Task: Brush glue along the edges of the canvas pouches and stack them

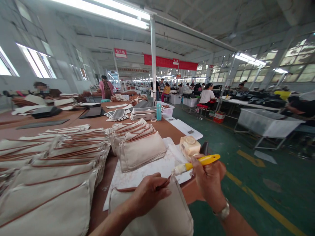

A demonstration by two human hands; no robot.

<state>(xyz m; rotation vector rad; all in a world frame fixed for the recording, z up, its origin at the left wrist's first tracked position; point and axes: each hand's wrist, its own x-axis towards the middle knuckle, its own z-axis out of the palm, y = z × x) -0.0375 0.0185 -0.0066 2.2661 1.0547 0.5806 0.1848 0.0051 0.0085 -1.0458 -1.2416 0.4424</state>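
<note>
A yellow-handled brush (204,160) is gripped in my right hand (210,180), its pale bristles pointing left at the top corner of a beige fabric piece (157,218). My left hand (150,193) pinches the brown-trimmed upper edge of that piece, close beside the bristles. The piece lies at the table's near edge, partly over white paper (145,175). A squarish glue-stained container (189,146) stands just behind the brush. Behind the paper's left part rests a pile of beige pieces (144,150).
Long overlapping rows of beige pieces (49,196) cover the left of the brown table (169,131). A turquoise bottle (158,111) stands farther back by stacked panels (144,113). White bins (269,123) stand on the green floor at right; several people work beyond.
</note>
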